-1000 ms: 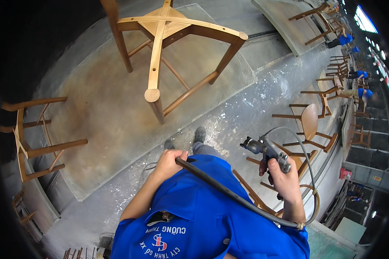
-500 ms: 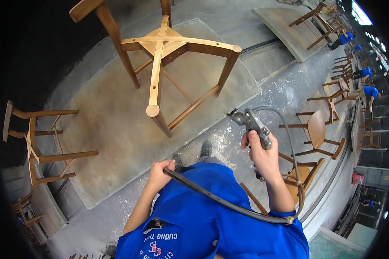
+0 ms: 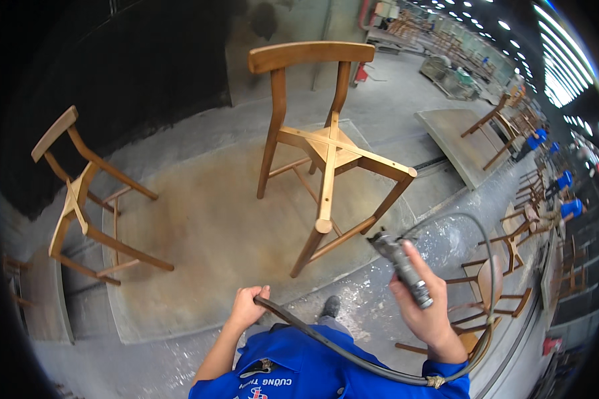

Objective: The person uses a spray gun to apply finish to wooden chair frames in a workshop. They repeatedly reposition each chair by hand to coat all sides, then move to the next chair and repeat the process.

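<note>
My right hand [image 3: 422, 299] is closed round a dark metal spray gun [image 3: 402, 266], its nozzle end pointing up and left toward a wooden chair frame. A thin grey hose rises from the gun and loops to the right. My left hand [image 3: 247, 307] grips a thick dark hose [image 3: 326, 340], which runs across my body to a taped joint near my right elbow. Before me stands the brown chair frame [image 3: 331, 143], upright, with a curved backrest and crossed seat rails but no seat panel. The gun is apart from its front leg.
A pale, stained platform [image 3: 199, 233] lies under the chair frame. Another chair frame [image 3: 80, 193] stands to the left. Along the right are several finished-looking chairs [image 3: 491, 282], and people in blue shirts [image 3: 570, 208] work farther off. A dark wall [image 3: 133, 80] rises at the back left.
The view has tilted up, so the chair frame's whole backrest now shows. My right hand has turned the spray gun. The left hand keeps its hold on the hose.
</note>
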Demonstrator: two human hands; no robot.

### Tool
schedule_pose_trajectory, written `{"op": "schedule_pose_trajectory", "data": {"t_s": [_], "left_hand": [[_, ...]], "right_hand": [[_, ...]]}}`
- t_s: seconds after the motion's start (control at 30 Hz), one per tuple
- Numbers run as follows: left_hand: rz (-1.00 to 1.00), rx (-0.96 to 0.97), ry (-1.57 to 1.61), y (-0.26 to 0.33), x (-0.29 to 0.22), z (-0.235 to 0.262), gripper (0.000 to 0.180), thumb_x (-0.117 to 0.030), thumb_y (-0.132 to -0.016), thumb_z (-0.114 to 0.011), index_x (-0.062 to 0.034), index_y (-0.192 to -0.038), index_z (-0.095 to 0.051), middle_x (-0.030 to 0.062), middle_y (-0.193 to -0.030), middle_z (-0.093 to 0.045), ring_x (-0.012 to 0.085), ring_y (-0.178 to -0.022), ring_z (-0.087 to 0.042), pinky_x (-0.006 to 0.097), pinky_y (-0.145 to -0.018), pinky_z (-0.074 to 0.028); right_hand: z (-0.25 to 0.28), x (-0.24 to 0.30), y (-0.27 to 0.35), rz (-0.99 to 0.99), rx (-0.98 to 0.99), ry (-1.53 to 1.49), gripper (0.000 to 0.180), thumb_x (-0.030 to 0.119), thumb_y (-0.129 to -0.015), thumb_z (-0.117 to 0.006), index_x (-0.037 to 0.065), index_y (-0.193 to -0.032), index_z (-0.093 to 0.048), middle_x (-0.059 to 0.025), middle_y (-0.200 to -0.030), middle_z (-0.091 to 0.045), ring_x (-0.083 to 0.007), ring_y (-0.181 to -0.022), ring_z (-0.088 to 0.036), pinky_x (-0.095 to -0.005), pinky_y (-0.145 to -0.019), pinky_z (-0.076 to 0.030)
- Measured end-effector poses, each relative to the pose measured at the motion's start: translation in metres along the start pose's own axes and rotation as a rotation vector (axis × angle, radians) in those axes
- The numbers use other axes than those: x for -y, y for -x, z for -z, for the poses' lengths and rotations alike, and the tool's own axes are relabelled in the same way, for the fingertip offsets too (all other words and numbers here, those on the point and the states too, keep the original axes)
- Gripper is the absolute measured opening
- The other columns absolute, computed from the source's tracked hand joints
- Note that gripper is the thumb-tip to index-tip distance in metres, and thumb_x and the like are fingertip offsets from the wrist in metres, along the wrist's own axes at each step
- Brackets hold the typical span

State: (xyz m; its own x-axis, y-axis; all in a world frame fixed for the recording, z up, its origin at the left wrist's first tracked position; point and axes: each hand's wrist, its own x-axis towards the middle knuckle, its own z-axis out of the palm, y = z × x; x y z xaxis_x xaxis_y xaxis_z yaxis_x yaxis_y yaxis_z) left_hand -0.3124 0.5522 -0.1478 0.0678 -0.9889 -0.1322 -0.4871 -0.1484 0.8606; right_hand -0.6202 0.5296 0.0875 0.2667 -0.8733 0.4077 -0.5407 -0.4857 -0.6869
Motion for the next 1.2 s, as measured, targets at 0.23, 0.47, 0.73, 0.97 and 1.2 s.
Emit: {"op": "schedule_pose_trajectory", "data": {"t_s": [0.23,0.47,0.73,0.97,1.2], "left_hand": [[-0.006,-0.020,0.092,0.022,0.064,0.094,0.048,-0.021,-0.095,-0.062,-0.0021,-0.056,-0.042,-0.0011,-0.049,-0.030,0.0084,-0.049,-0.029,0.034,-0.045,-0.022],[-0.032,-0.071,0.259,0.047,0.096,0.128,0.052,-0.026,-0.098,-0.060,-0.0048,-0.056,-0.040,-0.0045,-0.052,-0.029,0.0068,-0.052,-0.028,0.033,-0.046,-0.023],[0.121,-0.276,0.343,0.095,0.159,0.175,0.052,-0.025,-0.099,-0.059,-0.0067,-0.055,-0.039,-0.0079,-0.054,-0.034,0.0047,-0.054,-0.030,0.031,-0.047,-0.023],[0.155,-0.266,0.339,0.114,0.178,0.178,0.051,-0.023,-0.099,-0.059,-0.0087,-0.055,-0.037,-0.0081,-0.055,-0.031,0.0049,-0.055,-0.029,0.030,-0.048,-0.022],[0.066,-0.104,0.328,0.101,0.161,0.168,0.051,-0.022,-0.097,-0.061,-0.0101,-0.055,-0.035,-0.0078,-0.055,-0.029,0.0062,-0.053,-0.027,0.031,-0.048,-0.021]], "right_hand": [[-0.073,0.116,-0.031,0.225,0.017,0.542,0.071,0.013,-0.079,-0.077,0.013,-0.145,-0.049,-0.0101,-0.080,-0.056,-0.0270,-0.064,-0.059,-0.0376,-0.054,-0.048],[-0.154,0.136,-0.036,-0.022,0.251,0.489,0.072,0.014,-0.085,-0.070,0.019,-0.150,-0.041,-0.0161,-0.085,-0.060,-0.0381,-0.074,-0.064,-0.0461,-0.064,-0.052],[-0.280,0.091,-0.025,-0.143,0.470,0.439,0.060,0.029,-0.093,-0.065,0.016,-0.147,-0.043,-0.0209,-0.088,-0.067,-0.0426,-0.078,-0.066,-0.0497,-0.068,-0.053],[-0.247,0.124,-0.026,-0.108,0.465,0.617,0.074,0.022,-0.085,-0.070,0.021,-0.151,-0.037,-0.0196,-0.086,-0.064,-0.0377,-0.078,-0.067,-0.0464,-0.067,-0.056],[-0.152,0.173,-0.048,0.125,-0.210,0.793,0.074,0.018,-0.085,-0.072,0.023,-0.151,-0.038,-0.0155,-0.084,-0.058,-0.0347,-0.073,-0.064,-0.0436,-0.065,-0.054]]}}
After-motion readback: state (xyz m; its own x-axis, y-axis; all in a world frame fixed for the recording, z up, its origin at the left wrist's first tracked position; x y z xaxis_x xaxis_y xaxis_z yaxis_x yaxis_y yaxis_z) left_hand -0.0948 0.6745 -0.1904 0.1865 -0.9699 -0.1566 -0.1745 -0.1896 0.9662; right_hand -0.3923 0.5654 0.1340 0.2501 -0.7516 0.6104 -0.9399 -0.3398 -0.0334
